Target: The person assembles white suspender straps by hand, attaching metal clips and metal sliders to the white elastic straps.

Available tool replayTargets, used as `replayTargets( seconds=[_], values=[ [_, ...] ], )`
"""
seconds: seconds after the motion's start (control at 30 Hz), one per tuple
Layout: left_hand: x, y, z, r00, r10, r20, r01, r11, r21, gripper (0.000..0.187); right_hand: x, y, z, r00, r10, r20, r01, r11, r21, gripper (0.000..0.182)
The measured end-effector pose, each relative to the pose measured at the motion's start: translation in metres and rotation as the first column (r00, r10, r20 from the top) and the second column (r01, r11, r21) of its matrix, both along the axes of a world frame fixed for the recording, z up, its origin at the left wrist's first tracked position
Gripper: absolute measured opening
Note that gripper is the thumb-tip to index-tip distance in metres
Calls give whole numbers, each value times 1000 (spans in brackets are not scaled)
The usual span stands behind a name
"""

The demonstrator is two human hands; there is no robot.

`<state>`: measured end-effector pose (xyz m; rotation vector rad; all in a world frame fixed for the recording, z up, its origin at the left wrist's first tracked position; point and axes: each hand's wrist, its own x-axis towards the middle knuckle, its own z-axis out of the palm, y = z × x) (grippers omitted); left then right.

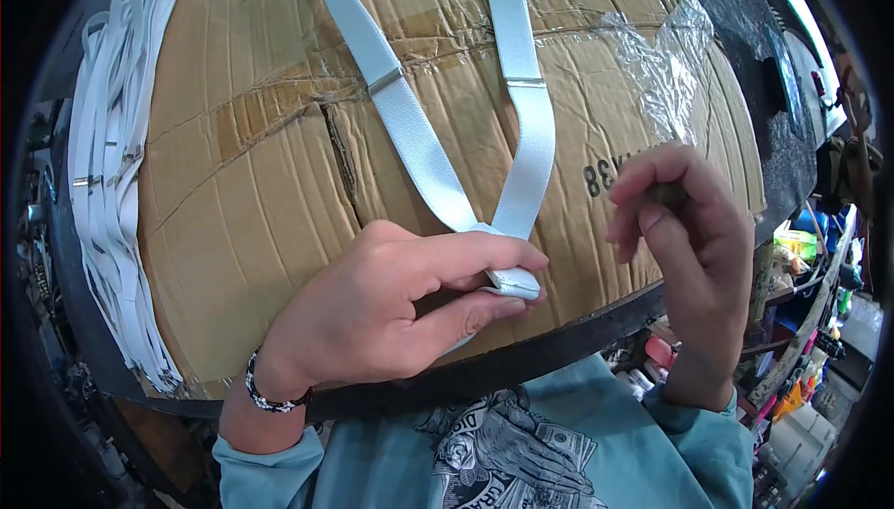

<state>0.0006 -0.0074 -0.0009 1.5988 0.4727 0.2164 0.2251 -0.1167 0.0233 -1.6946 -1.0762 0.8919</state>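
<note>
White elastic suspenders [424, 146] lie over the cardboard, two straps running up and away from me, each with a metal slide adjuster. My left hand [382, 299] pinches the place where the straps meet between thumb and fingers. A folded white end pokes out past the fingertips. To the right, apart from the straps, my right hand [694, 239] is raised over the cardboard with its fingers curled towards the thumb. Whether something small sits in that curl is hidden.
A flattened, creased cardboard box [251, 257] with brown tape covers the dark table [521, 337]. Along its left edge hangs a bundle of similar white straps [116, 174]. Clear plastic film [675, 71] clings at the upper right. Assorted items crowd the floor at the right.
</note>
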Motion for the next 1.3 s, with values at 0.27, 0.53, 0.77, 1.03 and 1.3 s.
replayTargets(
  seconds=[0.27,0.53,0.77,1.03,1.3],
  values=[
    [1,0,1,999,20,30,-19,1000,-14,31,4,-3,8,991,103,84,-102,995,-16,39],
    [1,2,4,1000,3,5,-3,999,50,34,-10,3,9,960,260,-104,-264,964,-19,38],
    [0,2,3,1000,12,28,-13,999,49,34,-14,9,-4,969,245,36,-247,940,234,22],
    [0,5,3,998,-27,61,20,993,115,33,-15,13,8,906,372,201,-403,904,142,20],
    [-3,3,0,998,-38,42,32,992,126,30,-24,16,6,880,390,272,-446,874,191,24]
  ],
)
